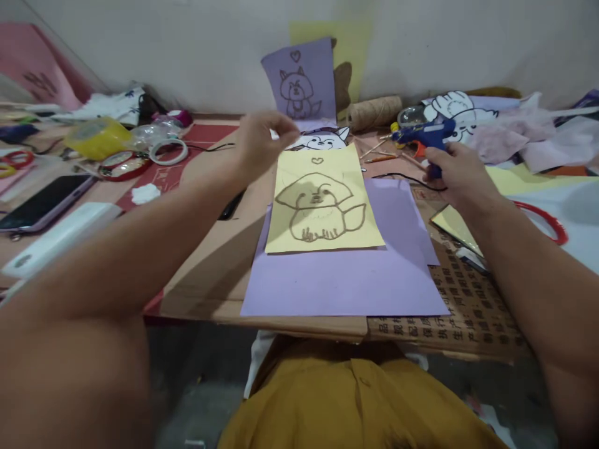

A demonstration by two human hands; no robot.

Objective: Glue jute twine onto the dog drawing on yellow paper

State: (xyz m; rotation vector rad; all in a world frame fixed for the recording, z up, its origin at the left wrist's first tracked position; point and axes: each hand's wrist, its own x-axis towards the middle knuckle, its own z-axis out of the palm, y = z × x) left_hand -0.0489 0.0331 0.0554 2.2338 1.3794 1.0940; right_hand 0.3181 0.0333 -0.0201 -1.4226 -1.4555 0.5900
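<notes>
My right hand point(461, 171) is closed round the handle of a blue hot glue gun point(428, 132), whose nozzle points left. My left hand point(266, 140) hovers above the top left of a yellow sheet point(322, 212), thumb and fingers pinched together; whatever may be between them is too small to make out. The sheet bears a brown drawing of a fox-like animal with a heart above it. Beneath it lie purple sheets point(337, 287). Just behind, a white cut-out animal point(322, 140) is partly covered by the yellow sheet.
A purple card point(302, 81) with a similar drawing stands against the wall, beside a twine roll point(374, 113). To the left are yellow tape point(98, 137), a white tape roll point(168, 151) and a phone point(47, 201). Crumpled tissue point(503, 138) and red-handled scissors point(543, 221) lie right.
</notes>
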